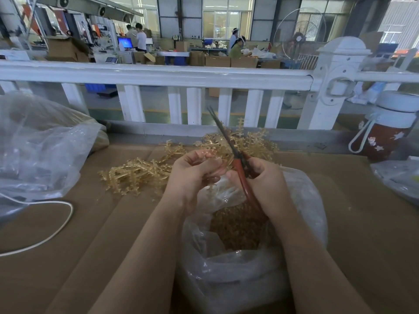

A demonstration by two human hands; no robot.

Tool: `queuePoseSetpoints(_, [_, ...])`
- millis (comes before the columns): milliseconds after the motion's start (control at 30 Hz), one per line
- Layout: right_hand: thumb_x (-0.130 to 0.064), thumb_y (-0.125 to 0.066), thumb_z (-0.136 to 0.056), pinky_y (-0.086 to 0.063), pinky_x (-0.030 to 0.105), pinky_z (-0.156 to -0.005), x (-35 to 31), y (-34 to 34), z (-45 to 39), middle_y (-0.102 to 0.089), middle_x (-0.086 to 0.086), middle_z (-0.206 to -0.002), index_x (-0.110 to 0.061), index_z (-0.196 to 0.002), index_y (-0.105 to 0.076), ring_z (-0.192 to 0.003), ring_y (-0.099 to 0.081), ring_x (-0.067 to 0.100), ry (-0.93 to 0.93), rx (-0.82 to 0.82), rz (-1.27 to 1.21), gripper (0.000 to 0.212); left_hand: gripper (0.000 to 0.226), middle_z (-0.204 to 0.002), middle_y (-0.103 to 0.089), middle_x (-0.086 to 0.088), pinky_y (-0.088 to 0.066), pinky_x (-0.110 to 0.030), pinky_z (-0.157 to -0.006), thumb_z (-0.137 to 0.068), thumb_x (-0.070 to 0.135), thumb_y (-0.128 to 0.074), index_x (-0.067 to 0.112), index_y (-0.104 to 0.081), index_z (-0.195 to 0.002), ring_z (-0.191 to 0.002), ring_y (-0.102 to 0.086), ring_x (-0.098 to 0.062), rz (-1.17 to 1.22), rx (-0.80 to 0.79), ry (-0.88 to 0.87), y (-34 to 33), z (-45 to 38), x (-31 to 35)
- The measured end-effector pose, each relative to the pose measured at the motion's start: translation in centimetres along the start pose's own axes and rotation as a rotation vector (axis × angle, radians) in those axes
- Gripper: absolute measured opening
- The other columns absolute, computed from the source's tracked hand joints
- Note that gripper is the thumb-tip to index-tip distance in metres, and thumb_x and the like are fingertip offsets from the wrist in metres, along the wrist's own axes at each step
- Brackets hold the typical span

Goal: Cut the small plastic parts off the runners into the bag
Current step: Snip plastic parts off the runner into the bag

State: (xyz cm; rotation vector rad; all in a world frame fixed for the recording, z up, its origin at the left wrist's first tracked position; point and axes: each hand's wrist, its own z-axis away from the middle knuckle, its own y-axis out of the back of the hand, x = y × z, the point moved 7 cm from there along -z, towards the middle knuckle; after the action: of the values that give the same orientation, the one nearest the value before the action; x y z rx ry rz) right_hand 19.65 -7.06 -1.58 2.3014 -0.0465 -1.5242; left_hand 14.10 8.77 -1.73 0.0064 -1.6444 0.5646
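A: Why is the bag sitting right under the hands?

B: So cut parts are dropping straight in, I'd judge. Its mouth is gaping open below both hands, and an amber heap is already lying inside.

A: What is the left hand doing?

B: Its fingers are curling round a runner, holding it over the bag's mouth. Only a short pale stub is showing below the palm; the rest is hidden in the grip.

A: And the right hand?

B: It's gripping the red handles of the scissors, fingers wrapped tight. The blades are pointing up and away from the person, looking nearly closed, and they're not touching the runner right now.

A: So no cut is happening?

B: Probably it's between snips, with the runner being turned or re-gripped.

A: Where is the uncut stock?

B: The pile is lying on the cardboard just beyond the hands, within easy reach. It's looking like translucent amber branches, thin stems with little cross-shaped parts along them, all tangling together.

A: Anything else nearby?

B: A bigger bag is slumping at the left, a white cable is looping in front of it, and a bottle is standing at the right by the railing.
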Motion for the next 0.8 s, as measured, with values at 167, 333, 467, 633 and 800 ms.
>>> queuePoseSetpoints(167, [-0.019, -0.086, -0.08, -0.059, 0.03, -0.068, -0.1, 0.4, 0.1, -0.076, -0.004, -0.078, -0.024, -0.084, -0.073, -0.073, -0.072, 0.014, -0.058, 0.01, -0.143, 0.014, 0.01, -0.08, -0.075, -0.014, -0.057, -0.026, -0.061, -0.082, 0.015, -0.074, 0.007, -0.069, -0.082, -0.071, -0.073, -0.021, 0.0, -0.001, -0.022, -0.1, 0.1, 0.0])
queuePoseSetpoints(333, [-0.02, -0.084, -0.08, -0.061, 0.033, -0.074, 0.0, 0.6, 0.2, -0.075, -0.002, -0.078, -0.015, -0.087, -0.074, -0.074, -0.071, 0.016, -0.09, 0.035, -0.161, 0.014, 0.01, -0.088, -0.076, -0.016, -0.058, -0.03, -0.07, -0.074, 0.022, -0.074, 0.013, -0.078, -0.077, -0.08, -0.074, -0.024, 0.048, -0.071, -0.012, -0.3, 0.2, 0.2])
queuePoseSetpoints(467, [-0.023, -0.083, -0.08, -0.058, 0.021, -0.066, 0.1, 0.7, 0.1, -0.076, -0.002, -0.078, -0.012, -0.091, -0.075, -0.073, -0.072, 0.012, -0.117, 0.04, -0.182, 0.017, 0.009, -0.091, -0.076, -0.014, -0.057, -0.028, -0.07, -0.078, 0.021, -0.07, 0.016, -0.078, -0.076, -0.082, -0.074, -0.021, 0.08, -0.115, -0.01, -0.7, 0.3, 0.4])
queuePoseSetpoints(633, [-0.02, -0.083, -0.081, -0.058, 0.022, -0.066, -0.1, 0.7, 0.3, -0.075, 0.001, -0.078, -0.015, -0.086, -0.074, -0.072, -0.071, 0.015, -0.104, 0.042, -0.18, 0.011, 0.008, -0.087, -0.076, -0.013, -0.056, -0.024, -0.063, -0.089, 0.008, -0.065, 0.012, -0.071, -0.085, -0.077, -0.075, -0.02, 0.097, -0.042, -0.057, -0.2, 0.4, 0.8])
queuePoseSetpoints(800, [-0.02, -0.083, -0.082, -0.059, 0.03, -0.071, -0.1, 0.6, 0.4, -0.074, 0.002, -0.077, -0.02, -0.081, -0.072, -0.073, -0.071, 0.017, -0.098, 0.033, -0.156, 0.01, 0.007, -0.078, -0.075, -0.011, -0.057, -0.024, -0.067, -0.088, 0.006, -0.067, 0.01, -0.071, -0.085, -0.071, -0.072, -0.017, 0.031, -0.04, -0.113, -0.1, 0.2, 0.9])
